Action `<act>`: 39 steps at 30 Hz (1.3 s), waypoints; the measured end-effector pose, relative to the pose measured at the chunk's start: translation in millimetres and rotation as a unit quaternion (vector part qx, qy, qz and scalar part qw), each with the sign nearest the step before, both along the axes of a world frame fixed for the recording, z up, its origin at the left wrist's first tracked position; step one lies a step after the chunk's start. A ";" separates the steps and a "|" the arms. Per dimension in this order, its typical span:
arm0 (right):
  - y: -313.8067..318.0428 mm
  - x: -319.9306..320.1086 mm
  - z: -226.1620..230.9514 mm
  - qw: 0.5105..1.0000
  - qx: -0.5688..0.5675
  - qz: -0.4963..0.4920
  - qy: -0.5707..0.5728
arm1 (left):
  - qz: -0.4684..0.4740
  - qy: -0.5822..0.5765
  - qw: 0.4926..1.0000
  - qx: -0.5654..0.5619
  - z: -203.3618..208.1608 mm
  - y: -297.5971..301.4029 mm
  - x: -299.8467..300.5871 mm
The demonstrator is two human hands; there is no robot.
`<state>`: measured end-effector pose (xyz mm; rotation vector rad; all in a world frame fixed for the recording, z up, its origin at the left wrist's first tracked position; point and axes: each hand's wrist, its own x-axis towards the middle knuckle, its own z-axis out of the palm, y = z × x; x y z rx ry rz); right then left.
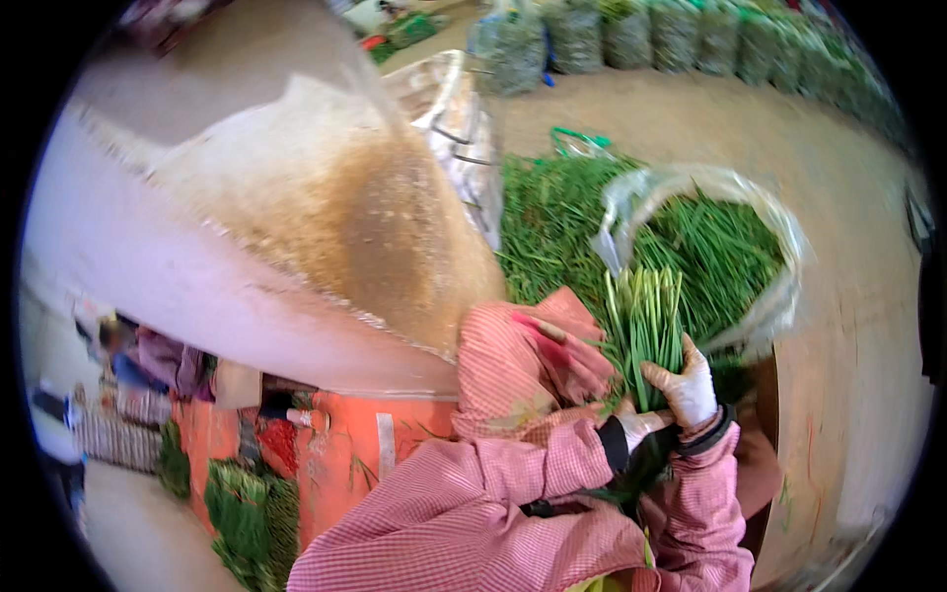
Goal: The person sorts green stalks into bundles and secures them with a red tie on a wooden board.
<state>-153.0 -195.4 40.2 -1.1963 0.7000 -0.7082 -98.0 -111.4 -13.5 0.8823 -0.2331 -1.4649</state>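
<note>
A bunch of chive-like green stalks (646,316) with pale ends pointing away from me stands between my hands. My right hand (691,390), in a whitish glove, is closed round its right side, the thumb lying across the front. Lower down, my left hand (639,422), also gloved, grips the bunch near its base; its fingertips are partly hidden by the stalks. Just beyond the bunch is an open clear plastic bag (789,232) full of the same green stalks. A loose heap of greens (547,217) lies left of the bag.
A stained whitish wall or pillar (266,276) rises close on my left. A white woven sack (464,138) leans by it. Several filled bags (631,39) line the far side. At lower left, tied green bunches (237,503) lie by an orange surface (340,444); people are behind.
</note>
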 end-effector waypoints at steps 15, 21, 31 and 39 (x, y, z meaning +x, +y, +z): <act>5.2 152.5 45.2 0.844 -0.399 0.273 0.233 | 0.116 0.094 0.989 0.006 17.8 19.2 119.6; 29.4 68.2 12.5 0.954 -0.233 0.050 0.182 | -0.149 0.138 0.976 -0.080 12.1 39.2 93.5; 48.9 50.1 1.0 0.813 -0.522 0.010 0.256 | 0.063 0.120 0.986 -0.101 9.0 14.8 98.6; 2.1 148.0 88.0 0.743 -0.576 0.238 0.245 | 0.293 0.152 0.912 -0.244 53.5 -4.4 166.9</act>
